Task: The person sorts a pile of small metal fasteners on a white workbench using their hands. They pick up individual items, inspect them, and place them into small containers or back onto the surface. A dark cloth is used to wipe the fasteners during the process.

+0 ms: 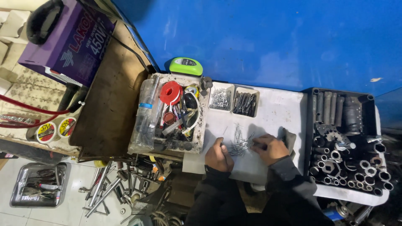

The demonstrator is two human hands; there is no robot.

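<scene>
Both hands rest on the white desk near its front edge, either side of a loose pile of small screws. The left hand is curled shut at the pile's edge; the right hand pinches among the screws. Two small trays sit toward the back edge.

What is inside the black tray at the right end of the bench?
The black tray holds metal sockets, long dark tubes and a toothed gear-like part. Whatever lies beneath them on the tray floor is covered.
</scene>
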